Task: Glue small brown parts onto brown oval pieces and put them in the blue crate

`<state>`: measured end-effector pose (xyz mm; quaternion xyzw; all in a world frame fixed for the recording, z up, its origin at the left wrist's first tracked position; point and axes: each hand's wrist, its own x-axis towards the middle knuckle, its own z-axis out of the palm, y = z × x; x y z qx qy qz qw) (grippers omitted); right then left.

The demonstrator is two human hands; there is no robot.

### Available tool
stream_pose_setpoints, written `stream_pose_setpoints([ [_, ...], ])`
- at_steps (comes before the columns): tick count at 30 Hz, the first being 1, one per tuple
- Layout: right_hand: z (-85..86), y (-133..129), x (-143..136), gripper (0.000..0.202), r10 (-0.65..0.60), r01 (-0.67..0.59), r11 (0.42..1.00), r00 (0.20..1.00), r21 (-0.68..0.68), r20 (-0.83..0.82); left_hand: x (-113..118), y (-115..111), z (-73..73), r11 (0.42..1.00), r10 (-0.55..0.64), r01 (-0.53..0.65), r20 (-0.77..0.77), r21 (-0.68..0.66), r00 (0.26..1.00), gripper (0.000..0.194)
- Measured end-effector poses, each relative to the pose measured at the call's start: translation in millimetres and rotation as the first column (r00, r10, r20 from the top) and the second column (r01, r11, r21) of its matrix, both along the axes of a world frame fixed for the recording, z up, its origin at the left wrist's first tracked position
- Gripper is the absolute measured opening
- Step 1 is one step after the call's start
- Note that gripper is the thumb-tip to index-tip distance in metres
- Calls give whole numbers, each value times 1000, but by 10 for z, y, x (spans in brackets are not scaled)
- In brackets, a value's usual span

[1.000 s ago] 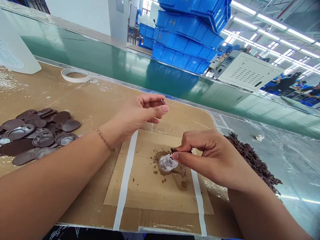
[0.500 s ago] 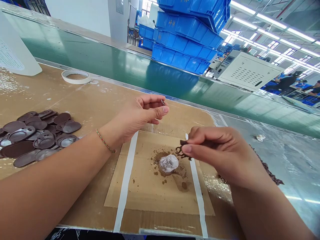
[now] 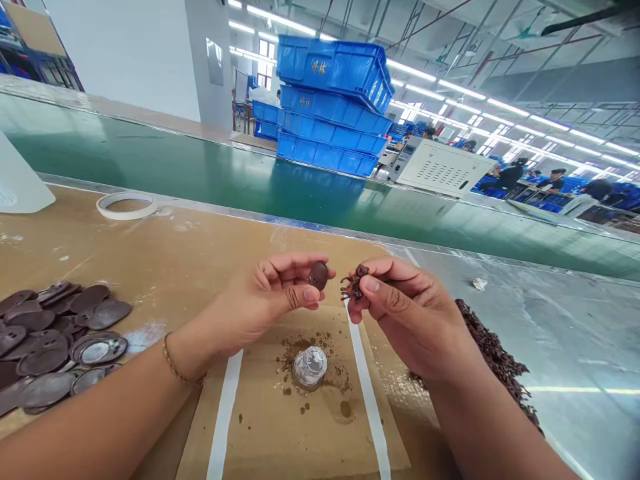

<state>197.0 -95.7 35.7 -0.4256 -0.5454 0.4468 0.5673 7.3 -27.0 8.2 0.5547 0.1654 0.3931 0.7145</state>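
Note:
My left hand pinches a small dark brown oval disc with tiny holes, its flat face turned toward me. Close by on the right, my right hand grips a dark brown branched piece with several thin, curly prongs between thumb and fingers. A narrow gap separates the two pieces. Below them, a small clear cup with whitish residue sits on a cardboard sheet spotted with wet stains. White tape strips run along both sides of the sheet.
Larger brown oval pieces are heaped at left; a pile of dark branched pieces lies at right. A tape roll and white container stand farther back. Beyond runs a green belt with stacked blue crates behind.
My hands have come closer together, the right one shifting left. The left-hand disc has turned from edge-on to showing its face. The camera view has tilted up and levelled somewhat.

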Motion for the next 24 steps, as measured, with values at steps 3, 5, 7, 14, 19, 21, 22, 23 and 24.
stream_pose_setpoints([
  [3, -36, -7, 3, 10, -1, 0, 998, 1000, 70, 12, 12, -39, 8, 999, -48, 48, -5, -1, 999, 31],
  [5, -51, -12, 4, 8, -14, 8, 994, 998, 112, 53, 14, -45, 7, 998, -66, 66, -10, -3, 998, 31],
  [7, -54, -17, 1, 6, -26, 10, 989, 994, 148, 107, 15, -47, 2, 997, -78, 78, -18, -16, 997, 32],
  [14, -10, -38, -49, 6, -19, -7, 990, 984, 144, 175, 12, -52, -13, 993, -104, 104, -4, -49, 995, 31],
  [19, 1, -34, -85, 3, 2, -29, 985, 987, 169, 162, 26, -52, -8, 992, -112, 113, 8, -62, 994, 31],
  [21, -14, -31, -79, 6, 8, -42, 981, 984, 188, 180, 29, -56, -5, 991, -109, 109, 6, -74, 994, 32],
  [22, -23, -31, -73, 6, 7, -47, 979, 981, 200, 195, 29, -58, -4, 991, -104, 104, 2, -81, 995, 32],
  [23, -32, -32, -67, 7, 4, -50, 976, 977, 213, 211, 30, -60, -5, 992, -96, 95, -2, -85, 995, 33],
  [24, -40, -34, -62, 7, -2, -50, 973, 974, 224, 226, 30, -60, -8, 992, -88, 87, -5, -88, 996, 33],
])
